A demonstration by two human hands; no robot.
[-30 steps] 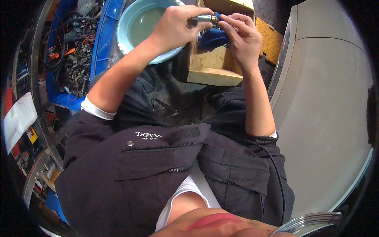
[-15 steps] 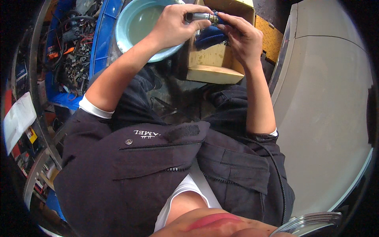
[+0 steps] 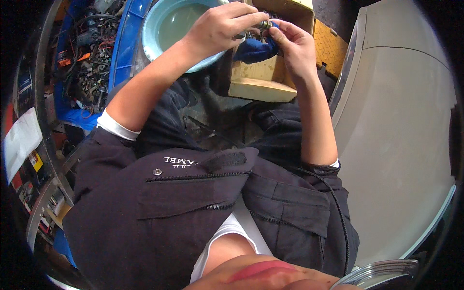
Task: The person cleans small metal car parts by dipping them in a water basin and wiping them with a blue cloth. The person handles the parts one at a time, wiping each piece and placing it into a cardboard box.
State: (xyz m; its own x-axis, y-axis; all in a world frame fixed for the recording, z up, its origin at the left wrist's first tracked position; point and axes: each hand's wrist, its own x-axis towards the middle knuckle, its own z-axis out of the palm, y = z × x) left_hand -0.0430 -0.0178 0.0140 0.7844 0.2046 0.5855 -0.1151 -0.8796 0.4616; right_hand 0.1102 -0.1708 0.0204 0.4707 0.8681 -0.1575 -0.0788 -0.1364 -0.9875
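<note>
Up at the top centre of the frame, two bare hands are meeting over one small metal part point(image 3: 264, 24) — and that is where the eye is going. The left hand point(image 3: 218, 30) is coming in from the left, its grip closing around the part, the fingers curling over it and hiding most of its length. The right hand point(image 3: 298, 47) is facing it from the right, thumb and forefinger pinching at the part's exposed end, its grip closing on a dark blue cloth point(image 3: 256, 50) that is bunching and hanging just below the metal. Beneath all this, an open cream-coloured box point(image 3: 262, 90) is sitting at upper centre, its near wall showing stains inside. Just left of it, a pale blue basin point(image 3: 151, 44) is holding cloudy liquid, the left forearm passing across its lower right edge. Further over, in the upper left, a blue crate point(image 3: 123, 50) is brimming with loose parts and wires point(image 3: 94, 72), an orange strip point(image 3: 75, 60) standing out among them. On the other side, a yellow textured plate point(image 3: 329, 46) is lying behind the right wrist, and a big pale grey panel point(image 3: 401, 125) is filling the right of the frame — while the person's dark jacket point(image 3: 183, 198) is taking up the lower middle.
</note>
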